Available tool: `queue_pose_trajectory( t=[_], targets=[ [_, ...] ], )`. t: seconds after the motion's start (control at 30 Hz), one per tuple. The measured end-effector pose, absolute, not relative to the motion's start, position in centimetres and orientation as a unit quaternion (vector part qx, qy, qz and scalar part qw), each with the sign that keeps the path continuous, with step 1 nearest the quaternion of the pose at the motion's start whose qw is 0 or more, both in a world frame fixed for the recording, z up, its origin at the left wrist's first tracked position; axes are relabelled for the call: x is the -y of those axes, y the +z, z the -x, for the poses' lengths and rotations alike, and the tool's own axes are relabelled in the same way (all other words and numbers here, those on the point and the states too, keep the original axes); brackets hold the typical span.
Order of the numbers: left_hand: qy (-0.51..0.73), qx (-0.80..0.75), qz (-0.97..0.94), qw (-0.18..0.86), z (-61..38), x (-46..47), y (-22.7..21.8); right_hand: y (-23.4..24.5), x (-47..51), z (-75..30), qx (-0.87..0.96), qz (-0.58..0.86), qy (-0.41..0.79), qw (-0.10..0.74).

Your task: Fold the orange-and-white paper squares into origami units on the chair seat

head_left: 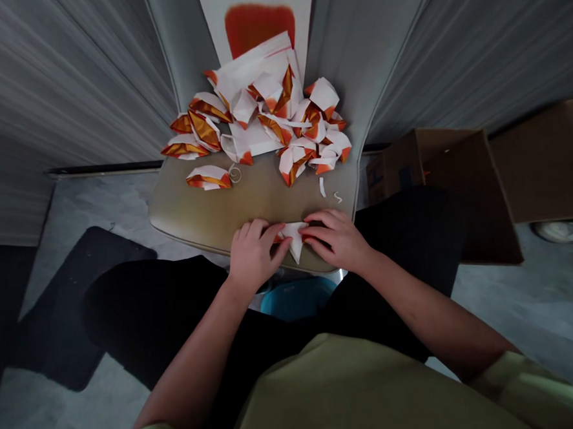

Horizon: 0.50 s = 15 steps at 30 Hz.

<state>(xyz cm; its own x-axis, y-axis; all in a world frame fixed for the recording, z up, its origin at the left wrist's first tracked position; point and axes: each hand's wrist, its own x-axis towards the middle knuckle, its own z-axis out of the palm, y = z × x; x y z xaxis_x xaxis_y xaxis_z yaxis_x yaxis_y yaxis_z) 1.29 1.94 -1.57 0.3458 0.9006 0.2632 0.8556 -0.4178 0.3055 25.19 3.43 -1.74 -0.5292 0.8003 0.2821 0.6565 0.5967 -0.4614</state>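
Between my two hands is a small piece of folded paper, white with reddish-orange at its sides and a point toward me. My left hand pinches its left side between thumb and fingers. On the opposite side, the thumb and fingers of my right hand grip the right edge. The paper is held at the front edge of a greyish padded chair seat. Farther back lie several folded paper ingots, white outside with shiny gold and orange hollows.
Flat paper sheets lean on the chair back behind the ingots. Thin paper scraps lie on the seat. An open cardboard box stands at the right, a dark mat lies on the left floor, and something blue sits below the seat.
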Motion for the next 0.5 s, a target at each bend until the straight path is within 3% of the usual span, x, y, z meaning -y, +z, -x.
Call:
queue_pose_trajectory(
  t=[0.13,0.5],
  targets=[
    [0.212,-0.547,-0.81,0.013,-1.8,-1.0,-2.1,-2.4,-3.7,-24.8,0.85,0.442,0.14,0.25],
    [0.241,-0.46,-0.854,0.015,-2.0,-0.5,-3.2,-3.0,-2.4,-24.0,0.847,0.469,0.078,0.236]
  ],
)
